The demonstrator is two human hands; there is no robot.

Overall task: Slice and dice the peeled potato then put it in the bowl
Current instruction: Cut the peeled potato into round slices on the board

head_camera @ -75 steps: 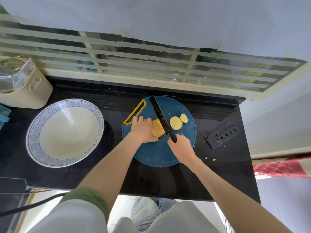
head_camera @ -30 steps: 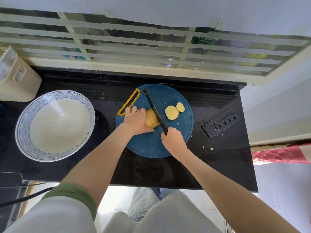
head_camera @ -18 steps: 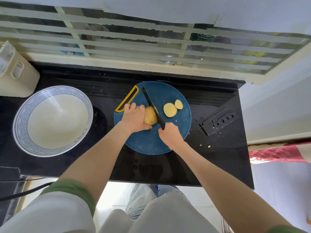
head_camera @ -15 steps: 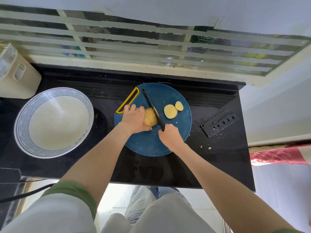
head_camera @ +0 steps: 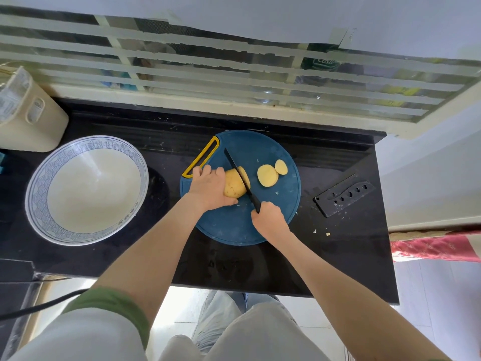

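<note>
While the left hand (head_camera: 208,187) grips the potato (head_camera: 233,185), the right hand (head_camera: 269,218) holds the knife (head_camera: 240,177).

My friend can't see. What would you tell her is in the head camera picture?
A person's left hand holds a peeled potato on a round blue cutting board while the right hand cuts into it with a black knife. Two round slices lie on the board beside it; an empty bowl sits on the black counter to the left.
</note>
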